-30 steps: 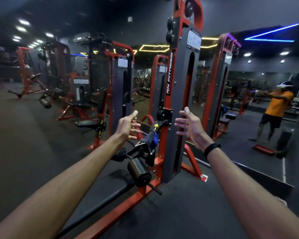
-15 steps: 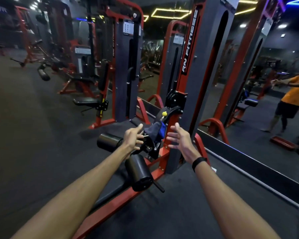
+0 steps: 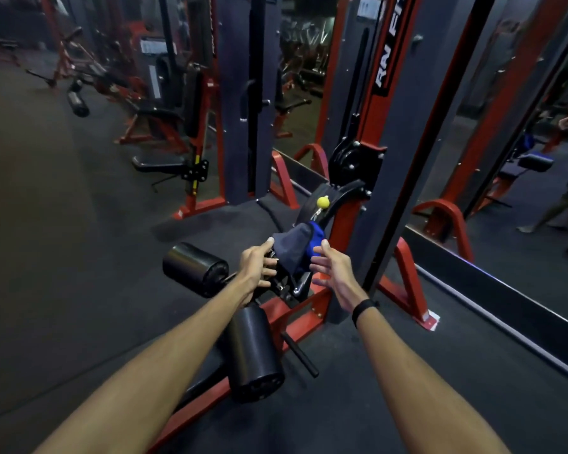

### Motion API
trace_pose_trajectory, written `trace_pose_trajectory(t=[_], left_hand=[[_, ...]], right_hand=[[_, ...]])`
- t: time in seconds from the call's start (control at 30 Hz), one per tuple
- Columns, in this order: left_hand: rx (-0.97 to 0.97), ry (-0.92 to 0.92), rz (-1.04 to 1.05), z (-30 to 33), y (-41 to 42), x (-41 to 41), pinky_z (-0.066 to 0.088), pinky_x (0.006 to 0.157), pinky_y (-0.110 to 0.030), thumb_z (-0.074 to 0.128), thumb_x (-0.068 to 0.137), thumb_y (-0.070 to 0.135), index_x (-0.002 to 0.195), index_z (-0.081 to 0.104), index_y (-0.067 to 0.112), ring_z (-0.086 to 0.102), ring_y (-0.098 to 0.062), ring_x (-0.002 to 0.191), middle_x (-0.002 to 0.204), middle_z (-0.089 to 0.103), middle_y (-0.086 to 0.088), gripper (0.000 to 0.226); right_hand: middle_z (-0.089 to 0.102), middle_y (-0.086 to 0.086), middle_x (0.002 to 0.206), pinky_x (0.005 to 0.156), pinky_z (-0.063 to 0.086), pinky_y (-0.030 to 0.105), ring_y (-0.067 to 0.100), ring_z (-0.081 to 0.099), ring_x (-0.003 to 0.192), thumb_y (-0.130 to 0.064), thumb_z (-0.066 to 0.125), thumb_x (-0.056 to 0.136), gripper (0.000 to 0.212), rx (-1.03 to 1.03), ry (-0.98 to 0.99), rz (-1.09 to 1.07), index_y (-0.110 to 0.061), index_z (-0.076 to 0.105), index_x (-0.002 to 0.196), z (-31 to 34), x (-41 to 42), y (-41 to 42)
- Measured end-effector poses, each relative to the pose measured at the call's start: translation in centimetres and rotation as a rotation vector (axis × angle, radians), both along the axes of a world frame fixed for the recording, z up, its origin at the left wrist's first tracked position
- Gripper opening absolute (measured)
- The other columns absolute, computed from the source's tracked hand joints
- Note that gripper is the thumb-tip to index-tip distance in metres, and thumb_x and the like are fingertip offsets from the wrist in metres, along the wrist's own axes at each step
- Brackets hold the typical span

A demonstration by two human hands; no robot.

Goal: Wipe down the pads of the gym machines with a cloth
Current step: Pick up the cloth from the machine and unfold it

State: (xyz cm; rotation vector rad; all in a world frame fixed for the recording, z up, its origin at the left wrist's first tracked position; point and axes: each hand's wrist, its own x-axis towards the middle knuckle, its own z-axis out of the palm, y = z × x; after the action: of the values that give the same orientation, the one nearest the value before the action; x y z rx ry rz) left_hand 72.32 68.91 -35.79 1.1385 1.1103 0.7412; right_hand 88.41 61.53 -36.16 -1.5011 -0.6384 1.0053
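A grey and blue cloth (image 3: pixel 294 248) is draped over the black lever arm of a red-framed leg machine (image 3: pixel 312 314). My left hand (image 3: pixel 255 268) reaches from the left, its fingertip touching the cloth's left edge, the fingers loosely bent. On the cloth's right side my right hand (image 3: pixel 332 271) hovers with spread fingers, a small gap from the fabric. Two black roller pads belong to the machine: one (image 3: pixel 194 269) left of my left hand, the other (image 3: pixel 254 355) below my left forearm.
A yellow knob (image 3: pixel 322 202) sits on the lever just above the cloth. The grey weight tower (image 3: pixel 404 132) rises behind, with a mirror (image 3: pixel 505 178) to the right. More red machines (image 3: pixel 191 126) stand at the back left. Dark rubber floor (image 3: pixel 63 257) spreads to the left.
Both hands have dropped and closed in on the cloth from either side. The camera has tilted down and moved nearer the machine.
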Motion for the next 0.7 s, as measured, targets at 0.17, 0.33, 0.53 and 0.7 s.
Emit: trace_pose_trajectory(t=[0.17, 0.33, 0.53, 0.7], left_hand=[[-0.081, 0.037, 0.042, -3.1, 4.1, 5.2, 0.039, 0.058, -0.026, 0.052, 0.100, 0.045, 0.116, 0.062, 0.022, 0.053, -0.019, 0.064, 0.094, 0.060, -0.010, 0.029], [-0.152, 0.059, 0.113, -5.3, 8.3, 8.3, 0.034, 0.055, -0.024, 0.054, 0.100, 0.039, 0.092, 0.060, 0.016, 0.050, -0.018, 0.058, 0.086, 0.058, -0.008, 0.025], [-0.162, 0.088, 0.139, -7.3, 11.8, 8.5, 0.036, 0.053, -0.024, 0.059, 0.098, 0.035, 0.090, 0.061, 0.018, 0.052, -0.017, 0.063, 0.084, 0.061, -0.003, 0.019], [-0.191, 0.095, 0.162, -8.9, 13.3, 7.3, 0.039, 0.052, -0.024, 0.062, 0.097, 0.034, 0.092, 0.064, 0.020, 0.055, -0.017, 0.064, 0.083, 0.061, -0.001, 0.015]], right_hand=[[0.067, 0.009, 0.109, 0.072, 0.047, 0.034, 0.019, 0.062, 0.093, -0.044, 0.050, 0.102, 0.033, -0.076, 0.025, 0.030, -0.016, 0.066, 0.109, -3.3, 4.8, 5.4], [0.062, 0.003, 0.113, 0.077, 0.046, 0.035, 0.015, 0.057, 0.097, -0.039, 0.051, 0.103, 0.037, -0.157, 0.012, 0.086, -0.012, 0.064, 0.124, -4.9, 8.5, 10.7], [0.063, -0.006, 0.107, 0.091, 0.042, 0.034, 0.007, 0.054, 0.097, -0.022, 0.057, 0.101, 0.028, -0.151, -0.008, 0.082, -0.010, 0.065, 0.125, -6.1, 8.8, 15.8], [0.064, -0.010, 0.099, 0.081, 0.039, 0.028, 0.004, 0.054, 0.089, -0.023, 0.063, 0.098, 0.010, -0.196, -0.029, 0.079, -0.019, 0.068, 0.105, -8.2, 8.6, 18.6]])
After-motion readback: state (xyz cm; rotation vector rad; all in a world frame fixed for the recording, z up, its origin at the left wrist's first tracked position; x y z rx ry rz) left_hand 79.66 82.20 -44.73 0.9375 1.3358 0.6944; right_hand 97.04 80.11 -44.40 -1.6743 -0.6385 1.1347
